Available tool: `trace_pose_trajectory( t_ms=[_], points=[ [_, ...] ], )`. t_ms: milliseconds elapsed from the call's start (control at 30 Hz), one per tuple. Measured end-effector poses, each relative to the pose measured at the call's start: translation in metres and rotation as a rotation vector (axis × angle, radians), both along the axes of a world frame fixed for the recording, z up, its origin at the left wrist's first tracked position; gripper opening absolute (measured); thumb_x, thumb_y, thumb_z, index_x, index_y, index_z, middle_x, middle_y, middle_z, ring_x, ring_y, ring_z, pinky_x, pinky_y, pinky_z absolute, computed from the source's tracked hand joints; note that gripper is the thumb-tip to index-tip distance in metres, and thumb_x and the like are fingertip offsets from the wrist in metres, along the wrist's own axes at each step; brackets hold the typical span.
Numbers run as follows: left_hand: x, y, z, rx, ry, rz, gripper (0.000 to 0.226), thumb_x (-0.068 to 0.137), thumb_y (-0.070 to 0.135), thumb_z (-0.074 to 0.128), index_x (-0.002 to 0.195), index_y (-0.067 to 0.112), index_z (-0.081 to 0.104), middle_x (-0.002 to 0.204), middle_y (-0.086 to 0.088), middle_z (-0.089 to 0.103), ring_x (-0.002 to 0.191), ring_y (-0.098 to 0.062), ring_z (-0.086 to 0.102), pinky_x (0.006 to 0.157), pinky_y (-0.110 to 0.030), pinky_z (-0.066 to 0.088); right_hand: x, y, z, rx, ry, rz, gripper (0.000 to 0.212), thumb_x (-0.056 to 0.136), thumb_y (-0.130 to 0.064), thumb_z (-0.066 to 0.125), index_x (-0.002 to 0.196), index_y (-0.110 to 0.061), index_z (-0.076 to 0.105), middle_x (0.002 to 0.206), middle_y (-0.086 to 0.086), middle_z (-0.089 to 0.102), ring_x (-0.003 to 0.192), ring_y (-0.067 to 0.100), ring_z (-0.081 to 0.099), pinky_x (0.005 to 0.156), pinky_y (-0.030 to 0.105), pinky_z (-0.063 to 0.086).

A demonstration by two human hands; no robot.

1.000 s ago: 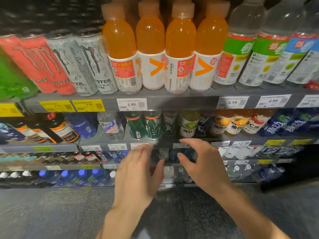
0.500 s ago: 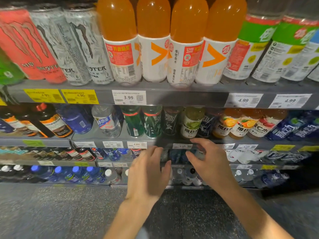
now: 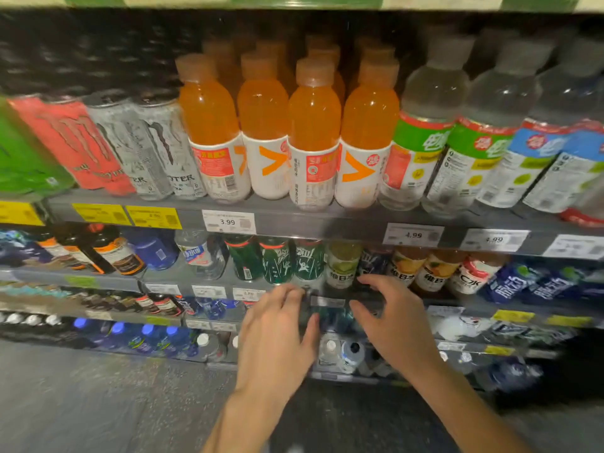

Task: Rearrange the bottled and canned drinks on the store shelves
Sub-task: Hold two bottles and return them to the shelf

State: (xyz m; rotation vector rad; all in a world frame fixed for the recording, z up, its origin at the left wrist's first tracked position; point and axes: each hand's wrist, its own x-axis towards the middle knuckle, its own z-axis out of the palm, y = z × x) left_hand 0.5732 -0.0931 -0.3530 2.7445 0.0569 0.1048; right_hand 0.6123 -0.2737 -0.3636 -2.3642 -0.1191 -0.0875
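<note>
Head view, hands (image 3: 277,335) apart, perhaps clear of shelf edge (image 3: 327,302)

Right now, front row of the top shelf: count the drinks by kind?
Green can: 1, partly cut off at the frame edge
Red can: 1
White cans: 2
Orange bottles: 4
Clear bottles, green label: 2
Clear bottles, blue label: 2
Total: 12

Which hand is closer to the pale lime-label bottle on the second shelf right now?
Right. The right hand has its fingertips just below and right of the lime-label bottle; the left hand sits lower and further left, under the green cans. Neither holds anything.
</note>
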Motion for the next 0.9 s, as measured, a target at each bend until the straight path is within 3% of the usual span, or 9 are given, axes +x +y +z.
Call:
trace_pose_trajectory(
  t_ms=[167, 333, 467, 567, 633, 767, 900],
  points=[
    [-0.003, -0.006, 0.002, 0.009, 0.036, -0.003, 0.051, 0.101, 0.048, 0.044, 0.148, 0.028, 0.041, 0.162, 0.013, 0.024, 0.147, -0.010, 0.030, 0.119, -0.029, 0.026, 0.006, -0.011, -0.004, -0.018, 0.029, 0.023, 0.039, 0.090, -0.023, 0.074, 0.128, -0.018, 0.064, 0.125, -0.007, 0.062, 0.110, 0.001, 0.050, 0.098, 0.018, 0.037],
    [-0.004, -0.014, -0.005, 0.015, 0.073, -0.044, 0.055, 0.101, 0.049, 0.044, 0.152, 0.030, 0.034, 0.165, 0.012, 0.018, 0.150, -0.011, 0.024, 0.121, -0.030, 0.023, 0.020, -0.023, -0.015, -0.020, 0.059, -0.016, 0.052, 0.087, -0.022, 0.077, 0.135, -0.015, 0.057, 0.133, 0.000, 0.058, 0.118, 0.013, 0.056, 0.102, 0.028, 0.046],
    [0.001, -0.020, -0.012, -0.002, 0.075, -0.058, 0.055, 0.100, 0.047, 0.047, 0.151, 0.030, 0.034, 0.164, 0.012, 0.020, 0.149, -0.011, 0.027, 0.120, -0.032, 0.027, 0.053, -0.034, -0.028, -0.043, 0.042, -0.073, 0.060, 0.082, -0.025, 0.081, 0.133, -0.014, 0.051, 0.126, 0.008, 0.062, 0.114, 0.029, 0.062, 0.100, 0.047, 0.052],
    [0.008, -0.026, -0.017, -0.031, 0.064, -0.067, 0.054, 0.099, 0.045, 0.051, 0.148, 0.029, 0.039, 0.161, 0.012, 0.027, 0.146, -0.011, 0.032, 0.116, -0.034, 0.035, 0.085, -0.037, -0.036, -0.163, 0.100, -0.120, 0.042, 0.086, -0.035, 0.075, 0.119, -0.013, 0.061, 0.112, 0.008, 0.072, 0.104, 0.032, 0.066, 0.090, 0.042, 0.055],
    [0.013, -0.030, -0.022, -0.044, 0.068, -0.075, 0.053, 0.098, 0.043, 0.053, 0.147, 0.027, 0.042, 0.160, 0.010, 0.031, 0.145, -0.013, 0.035, 0.113, -0.036, 0.038, 0.101, -0.035, -0.039, -0.256, 0.003, -0.104, 0.036, 0.090, -0.038, 0.070, 0.114, -0.011, 0.069, 0.109, 0.012, 0.074, 0.104, 0.035, 0.067, 0.084, 0.036, 0.053],
    [0.021, -0.036, -0.030, -0.047, 0.063, -0.074, 0.054, 0.096, 0.042, 0.056, 0.146, 0.022, 0.047, 0.159, 0.006, 0.035, 0.144, -0.016, 0.037, 0.113, -0.038, 0.040, 0.114, -0.032, -0.045, -0.464, -0.174, -0.114, 0.048, 0.094, -0.042, 0.068, 0.125, -0.005, 0.067, 0.120, 0.021, 0.070, 0.110, 0.041, 0.063, 0.083, 0.039, 0.051],
    [0.026, -0.042, -0.033, -0.030, 0.050, -0.099, 0.052, 0.098, 0.043, 0.052, 0.146, 0.025, 0.045, 0.156, 0.010, 0.036, 0.142, -0.012, 0.038, 0.110, -0.034, 0.040, 0.113, -0.036, -0.056, -0.433, -0.258, -0.189, 0.047, 0.092, -0.047, 0.070, 0.112, -0.005, 0.070, 0.100, 0.020, 0.073, 0.089, 0.038, 0.069, 0.065, 0.029, 0.043]
  ],
)
